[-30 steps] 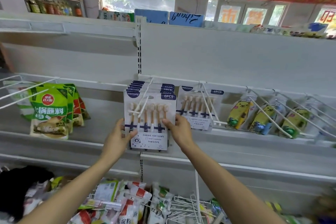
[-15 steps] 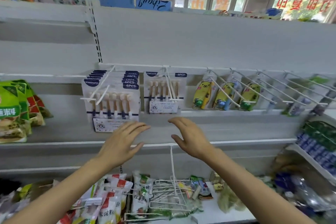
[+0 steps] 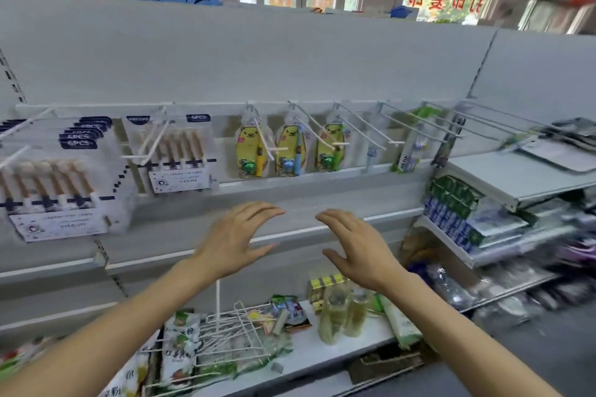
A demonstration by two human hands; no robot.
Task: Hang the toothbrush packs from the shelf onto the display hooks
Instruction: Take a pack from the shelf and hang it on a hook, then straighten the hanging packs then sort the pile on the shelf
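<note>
Since half a second ago the view has swung to the right: the stack of toothbrush packs (image 3: 61,184), then near the middle, now hangs at the far left edge, and a side shelf (image 3: 516,184) with stacked boxes has come into sight on the right. Both hands remain empty and apart. The left hand (image 3: 238,238) and the right hand (image 3: 358,245) hover in front of the bare shelf ledge, fingers straight and loosely spread, touching nothing.

The stacked packs are white cards marked "6PCS", each showing a row of brown-handled brushes, threaded on a white display hook (image 3: 19,126). Just to their right a single matching pack (image 3: 175,155) hangs on its own hook. Further right hang three yellow cartoon-figure packs (image 3: 290,151), each on a hook.
</note>
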